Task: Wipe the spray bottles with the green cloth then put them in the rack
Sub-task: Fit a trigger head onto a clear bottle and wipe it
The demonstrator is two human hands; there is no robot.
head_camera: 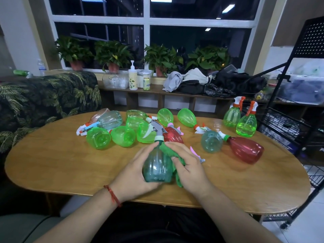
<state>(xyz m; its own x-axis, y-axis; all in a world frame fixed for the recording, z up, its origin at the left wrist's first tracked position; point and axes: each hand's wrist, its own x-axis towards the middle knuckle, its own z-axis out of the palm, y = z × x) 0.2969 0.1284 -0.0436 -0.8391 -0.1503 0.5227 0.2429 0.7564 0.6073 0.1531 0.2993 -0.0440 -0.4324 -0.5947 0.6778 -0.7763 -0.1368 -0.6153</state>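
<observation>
Now my left hand point(135, 174) curls around the body of a translucent teal plastic spray bottle point(156, 167), holding it upright at the near middle of the oval wooden counter point(52, 163). My right hand point(188, 170) grasps a bunched green cloth point(166, 149) and presses it against the bottle's right side and neck. Beyond them, green, teal and red plastic spray bottles point(123, 136) lie on their sides. Two upright green spray bottles point(246, 124) stand at the far right, near the black wire rack point(284, 127).

Rack point(287, 106) right of table point(52, 160)
</observation>
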